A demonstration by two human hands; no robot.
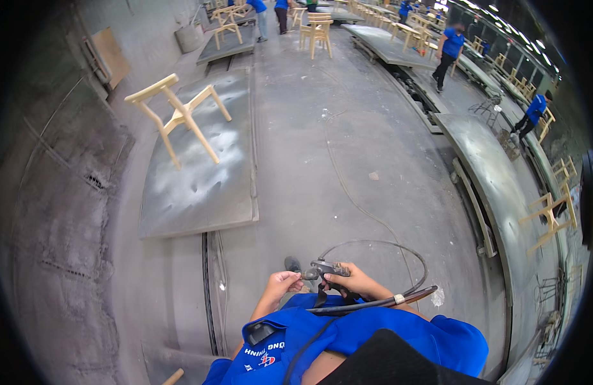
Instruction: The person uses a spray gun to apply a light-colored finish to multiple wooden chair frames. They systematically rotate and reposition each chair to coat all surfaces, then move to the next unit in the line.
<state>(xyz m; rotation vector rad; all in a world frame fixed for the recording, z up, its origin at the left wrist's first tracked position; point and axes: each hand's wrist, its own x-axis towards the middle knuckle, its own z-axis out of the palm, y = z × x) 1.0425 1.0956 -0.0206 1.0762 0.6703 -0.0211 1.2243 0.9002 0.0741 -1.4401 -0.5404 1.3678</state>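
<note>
A dark spray gun (326, 268) sits in my right hand (352, 280), held at waist height above the grey floor. My left hand (285, 281) pinches the gun's front end with its fingertips. Two dark hoses (373, 304) run from the gun across my blue shirt, and one loops out over the floor to the right. An unfinished wooden chair frame (179, 115) lies tipped on a long grey platform (200, 192) ahead on the left, well beyond my hands.
A second long platform (495, 186) runs along the right with a wooden chair frame (550, 215) on it. Several people in blue shirts (449, 48) work among more chairs (317, 32) at the far end. A floor rail (210, 289) passes left of me.
</note>
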